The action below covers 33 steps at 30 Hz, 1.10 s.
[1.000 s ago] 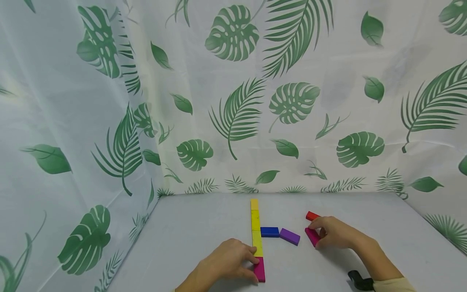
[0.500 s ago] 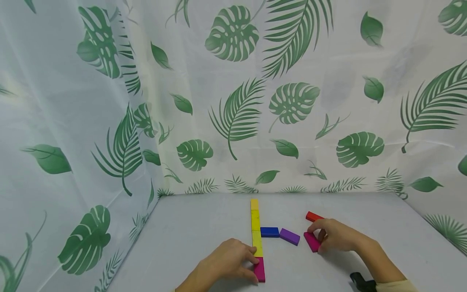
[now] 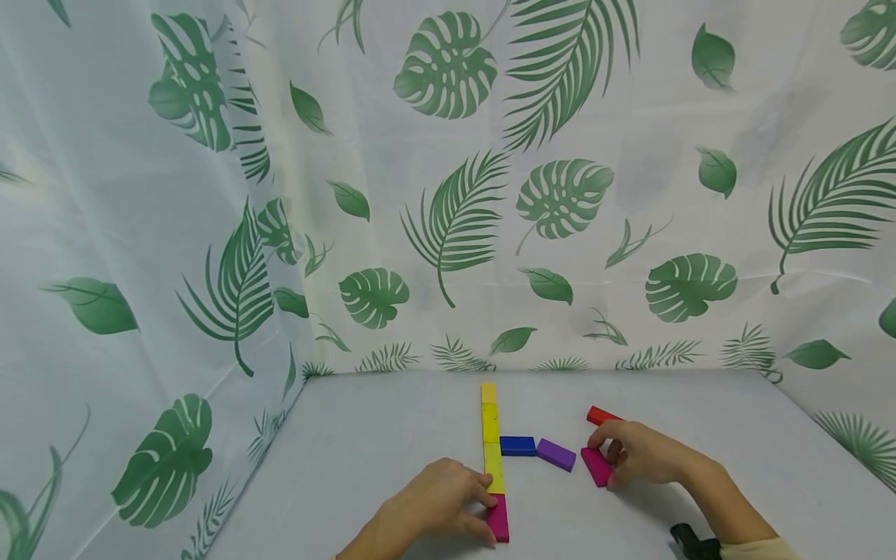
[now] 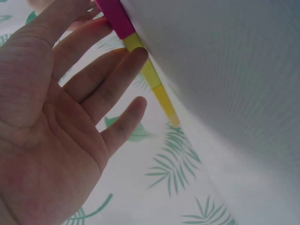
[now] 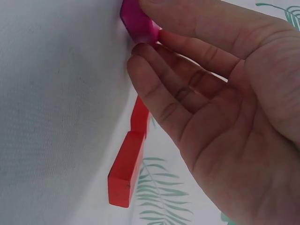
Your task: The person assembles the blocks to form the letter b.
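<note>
My left hand (image 3: 444, 498) holds a magenta block (image 3: 498, 523) between thumb and index finger at the near end of a straight column; its other fingers spread loosely in the left wrist view. Several yellow blocks (image 3: 492, 424) continue that column away from me. A blue block (image 3: 517, 446) juts rightward from the column, and a tilted purple block (image 3: 556, 455) meets its right end. Just right of the purple one, my right hand (image 3: 654, 455) pinches a second magenta block (image 3: 595, 467), slanted on the table. Beyond these fingers lies a red block (image 3: 603, 415), partly hidden by the hand.
In the right wrist view two red blocks (image 5: 125, 168) lie end to end beside the hand. A leaf-patterned curtain (image 3: 448, 311) rises behind and to the left of the pale table (image 3: 378, 435). A black device (image 3: 693, 543) sits at the right wrist.
My right hand has shifted the second magenta block slightly leftward and toward me, nearer the purple block. The left hand stays on its magenta block.
</note>
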### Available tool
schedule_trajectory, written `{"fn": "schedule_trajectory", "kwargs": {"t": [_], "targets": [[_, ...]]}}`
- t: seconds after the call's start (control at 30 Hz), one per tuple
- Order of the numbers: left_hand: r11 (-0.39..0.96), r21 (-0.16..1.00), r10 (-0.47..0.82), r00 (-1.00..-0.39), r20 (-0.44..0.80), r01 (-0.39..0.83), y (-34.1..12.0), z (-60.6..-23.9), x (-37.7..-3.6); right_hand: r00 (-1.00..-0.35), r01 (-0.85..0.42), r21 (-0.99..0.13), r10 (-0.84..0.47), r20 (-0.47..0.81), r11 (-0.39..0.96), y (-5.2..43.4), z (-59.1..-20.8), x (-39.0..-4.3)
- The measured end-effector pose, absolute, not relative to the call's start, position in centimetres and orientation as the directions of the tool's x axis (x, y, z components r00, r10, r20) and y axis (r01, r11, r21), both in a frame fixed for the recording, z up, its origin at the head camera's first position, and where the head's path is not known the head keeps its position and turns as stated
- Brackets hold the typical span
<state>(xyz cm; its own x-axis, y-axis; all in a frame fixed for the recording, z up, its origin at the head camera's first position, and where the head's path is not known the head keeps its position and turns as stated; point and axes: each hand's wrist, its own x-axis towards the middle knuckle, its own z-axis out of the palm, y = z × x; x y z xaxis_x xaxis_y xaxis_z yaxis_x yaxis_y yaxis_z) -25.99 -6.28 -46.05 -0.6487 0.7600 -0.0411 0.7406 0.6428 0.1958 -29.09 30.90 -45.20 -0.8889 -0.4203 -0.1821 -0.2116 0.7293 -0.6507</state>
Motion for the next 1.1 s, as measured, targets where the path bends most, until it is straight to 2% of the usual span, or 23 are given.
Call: {"fn": "schedule_trajectory", "kwargs": {"t": [0.37, 0.77, 1.1], "targets": [[0.648, 0.202, 0.755, -0.654, -0.045, 0.734, -6.25, -46.27, -26.07, -0.851, -0.269, -0.667, -0.495, -0.172, 0.695, 31.09, -45.43, -28.95], [0.624, 0.183, 0.774, -0.633, -0.012, 0.76, -6.43, -46.48, -26.11, -0.826, -0.338, -0.659, -0.548, -0.136, 0.672, 31.19, -45.72, -28.97], [0.621, 0.176, 0.777, -0.629, -0.015, 0.764, -6.33, -46.27, -26.05, -0.83, -0.31, -0.655, -0.532, -0.167, 0.689, 30.85, -45.35, -28.8]]}}
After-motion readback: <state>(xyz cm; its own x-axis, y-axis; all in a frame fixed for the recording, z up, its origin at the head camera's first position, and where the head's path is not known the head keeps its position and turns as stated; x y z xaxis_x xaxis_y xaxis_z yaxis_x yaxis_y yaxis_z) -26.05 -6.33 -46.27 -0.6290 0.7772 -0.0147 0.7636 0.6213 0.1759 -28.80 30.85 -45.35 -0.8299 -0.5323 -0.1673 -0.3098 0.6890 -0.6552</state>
